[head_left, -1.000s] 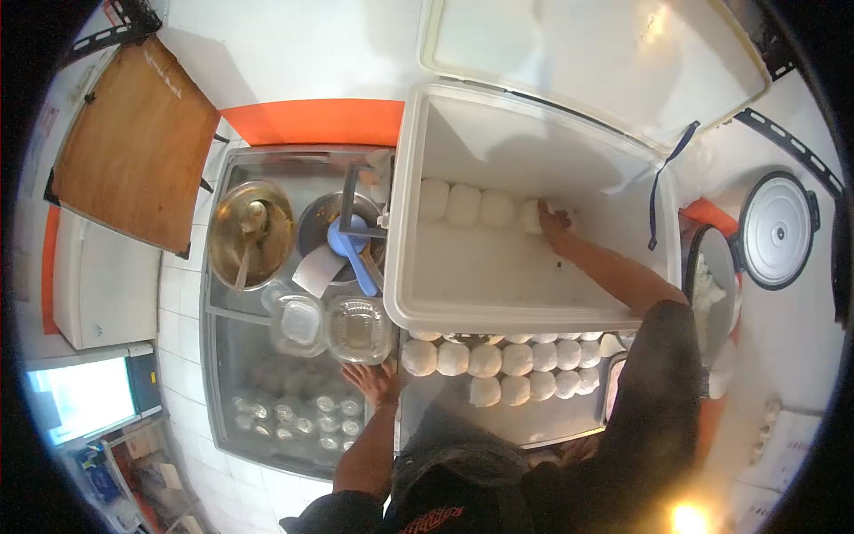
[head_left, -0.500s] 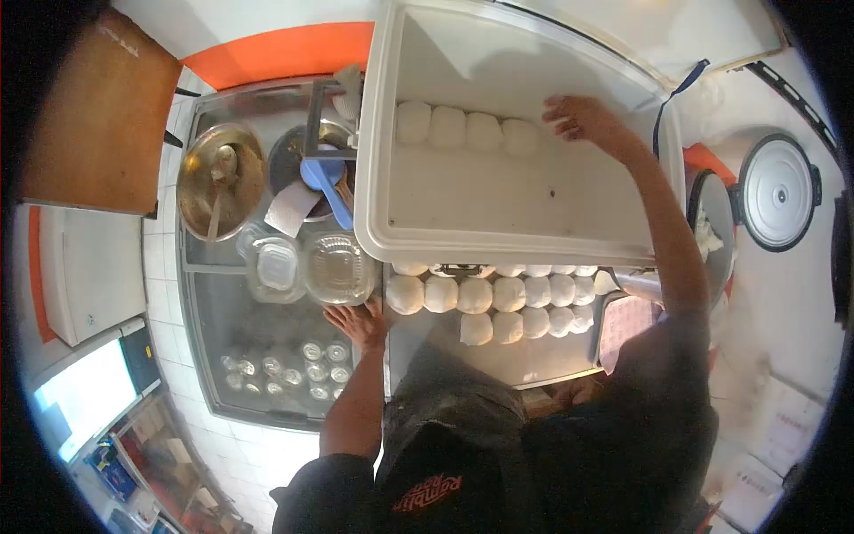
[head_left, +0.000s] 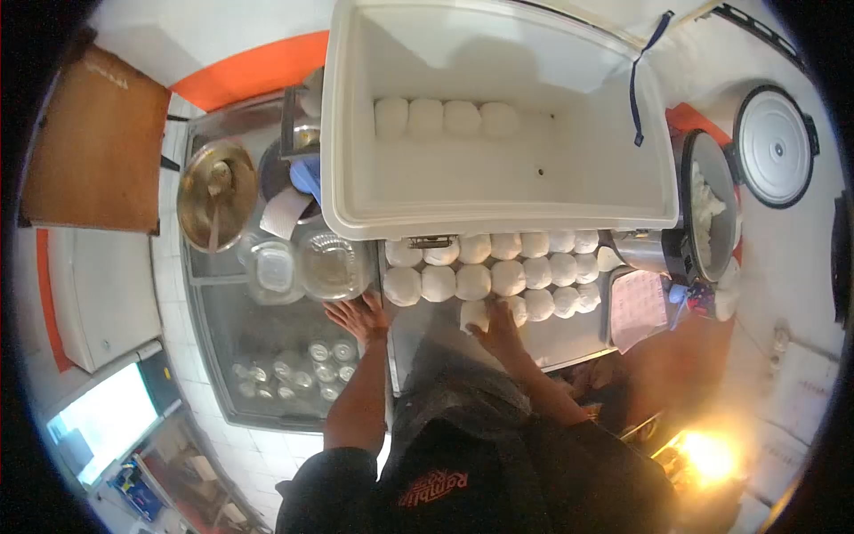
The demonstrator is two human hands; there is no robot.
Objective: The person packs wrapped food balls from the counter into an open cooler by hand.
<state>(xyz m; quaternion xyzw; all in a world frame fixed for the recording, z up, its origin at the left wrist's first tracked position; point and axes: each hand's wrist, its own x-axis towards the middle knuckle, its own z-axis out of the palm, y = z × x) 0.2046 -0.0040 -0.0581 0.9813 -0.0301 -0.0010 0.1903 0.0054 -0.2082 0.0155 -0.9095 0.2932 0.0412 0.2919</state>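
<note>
Reaching to the left end of the near row [head_left: 539,304], the right hand [head_left: 503,335] is partly spread at a ball [head_left: 473,314] on its far left side; whether it grips, I cannot tell. The left hand [head_left: 360,319], farther from that ball, lies wide on the glass [head_left: 267,322] beside a clear box [head_left: 331,265].

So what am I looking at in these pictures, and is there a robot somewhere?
No robot: these are a person's bare hands, filmed by one camera worn on the head, looking down. Rows of white, dough-like balls lie on a flat worktop; four more sit inside the white bin behind. The left hand rests spread beside clear plastic containers. The right hand touches a ball in the nearest row; whether it grips it, I cannot tell.
</note>
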